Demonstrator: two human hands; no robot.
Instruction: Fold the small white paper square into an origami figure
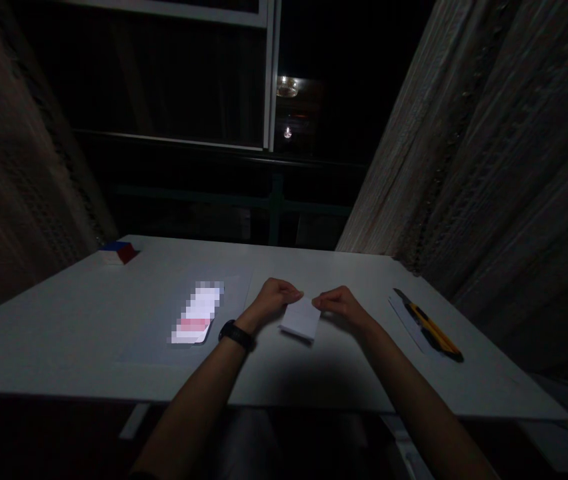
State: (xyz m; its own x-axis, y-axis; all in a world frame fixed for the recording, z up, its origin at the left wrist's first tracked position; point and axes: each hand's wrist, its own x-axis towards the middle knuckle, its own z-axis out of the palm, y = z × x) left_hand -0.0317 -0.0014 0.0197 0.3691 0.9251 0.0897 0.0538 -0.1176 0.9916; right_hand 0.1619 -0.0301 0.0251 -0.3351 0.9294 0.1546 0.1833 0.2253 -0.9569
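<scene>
A small folded piece of white paper (301, 319) is held between my two hands, a little above the white table, with its near edge slightly raised. My left hand (277, 295), with a dark watch (237, 335) on the wrist, pinches the paper's far left corner. At the far right corner, the thumb and fingers of my right hand (340, 303) are closed on the same paper. Left of my left hand lies a phone (198, 313) with a lit, blurred-out screen, resting on a pale sheet (157, 343).
On the right of the table (344, 380) lies a yellow and black utility knife (431, 327) with its blade out, beside a narrow white strip (407, 323). A blue, white and red block (117, 253) sits at the back left corner. Curtains (414, 133) hang beside a dark window.
</scene>
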